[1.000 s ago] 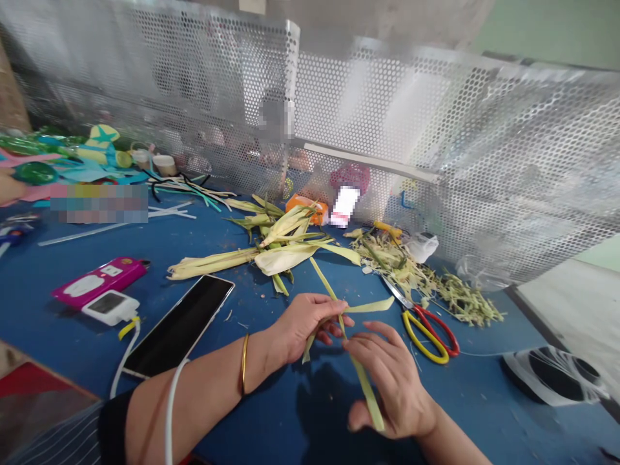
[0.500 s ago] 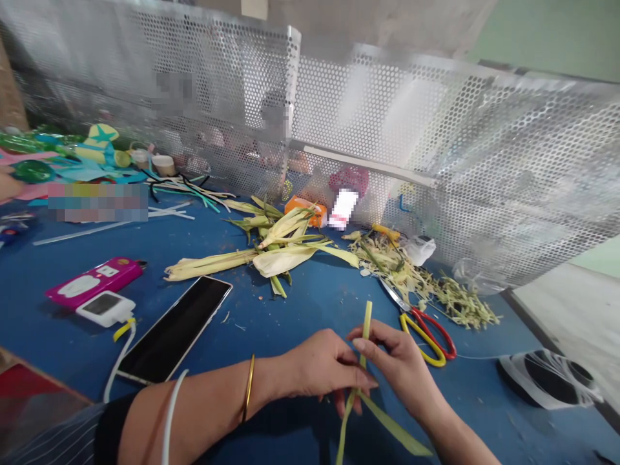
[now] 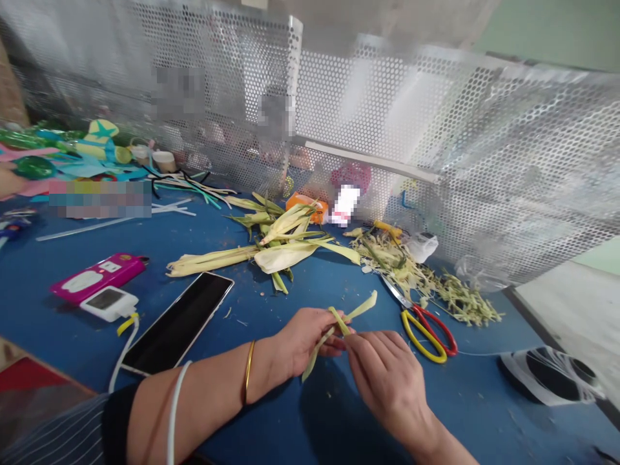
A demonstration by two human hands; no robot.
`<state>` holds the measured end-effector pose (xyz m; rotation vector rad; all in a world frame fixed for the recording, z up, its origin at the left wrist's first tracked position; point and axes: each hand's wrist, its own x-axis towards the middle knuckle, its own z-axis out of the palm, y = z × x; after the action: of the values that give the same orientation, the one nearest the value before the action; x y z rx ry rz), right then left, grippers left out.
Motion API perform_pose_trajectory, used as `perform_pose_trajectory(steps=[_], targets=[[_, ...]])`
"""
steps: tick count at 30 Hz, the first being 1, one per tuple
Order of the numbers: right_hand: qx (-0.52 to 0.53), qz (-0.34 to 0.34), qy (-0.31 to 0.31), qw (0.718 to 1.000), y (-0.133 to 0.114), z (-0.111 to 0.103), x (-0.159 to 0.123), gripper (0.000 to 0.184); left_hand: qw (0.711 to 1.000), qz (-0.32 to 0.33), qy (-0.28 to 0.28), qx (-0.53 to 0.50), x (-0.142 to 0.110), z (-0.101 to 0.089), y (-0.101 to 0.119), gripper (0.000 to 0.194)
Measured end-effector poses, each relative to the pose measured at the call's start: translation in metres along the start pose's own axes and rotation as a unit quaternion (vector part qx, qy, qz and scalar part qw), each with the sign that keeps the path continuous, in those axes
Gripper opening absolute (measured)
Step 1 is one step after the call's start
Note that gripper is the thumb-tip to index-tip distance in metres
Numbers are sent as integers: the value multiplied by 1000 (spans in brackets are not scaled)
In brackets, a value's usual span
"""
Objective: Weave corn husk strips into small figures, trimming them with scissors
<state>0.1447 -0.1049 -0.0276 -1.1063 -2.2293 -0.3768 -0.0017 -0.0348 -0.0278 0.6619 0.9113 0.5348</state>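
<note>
"Husk strips are crossing at the fingertips, but how is the longer one lying?"

"Long strip [image 3: 363, 306] is running aslant, one end pointing up and to the right beyond the fingers, the other hanging down past the left hand [image 3: 303, 336], over the blue table [image 3: 271, 420]. That hand's thumb and fingers are closing together on it, near the crossing."

"And the right hand [image 3: 390, 374]?"

"Its thumb and forefinger are meeting on the lower end of a short strip [image 3: 338, 318], with the other fingers curling in beside them. That piece is slanting the opposite way, its free tip pointing up and to the left. Whether both are belonging to one folded length, nobody is able to tell; fingers are hiding part of it."

"So which hand is sitting nearer the crossing?"

"Left one, practically on it. The right is holding just beside, on the side towards the wearer. Nothing else is coming between them."

"Where are the scissors [image 3: 396, 292] lying?"

"Beyond the right hand, apart from it, handles spreading. The husk bundle [image 3: 285, 258] is resting farther up the table, past the left hand."
</note>
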Motion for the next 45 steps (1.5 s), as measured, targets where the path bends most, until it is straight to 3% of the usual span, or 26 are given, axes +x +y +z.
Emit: perform_pose_trajectory(steps=[7,12,23,31,33,35,37,40,43,45], targets=[[-85,-9,41,996,2,2,-5,20,999,18,-15,-36,-6,4,2,20],[-125,30,52,990,0,2,-5,14,998,15,-40,-56,-8,4,5,15],[-108,23,-5,994,-5,7,-4,20,996,47,-33,-73,-4,1,0,15],[-13,-50,-74,996,-11,15,-1,34,997,17,-52,-59,-3,2,-12,29],[27,-18,-47,998,-9,14,0,29,997,25,-55,-52,-3,2,-12,31],[96,78,10,992,-4,13,-1,20,998,39,-44,-22,-4,2,-9,31],[181,227,59,955,2,12,-1,15,998,44,-29,22,-5,2,-5,31],[306,423,70,850,10,15,-2,23,997,50,-19,61,-8,1,1,29],[402,502,47,764,12,21,-1,32,996,55,-22,63,-10,2,3,28],[422,513,47,746,10,25,-1,36,996,55,-32,60,-10,2,3,28]])
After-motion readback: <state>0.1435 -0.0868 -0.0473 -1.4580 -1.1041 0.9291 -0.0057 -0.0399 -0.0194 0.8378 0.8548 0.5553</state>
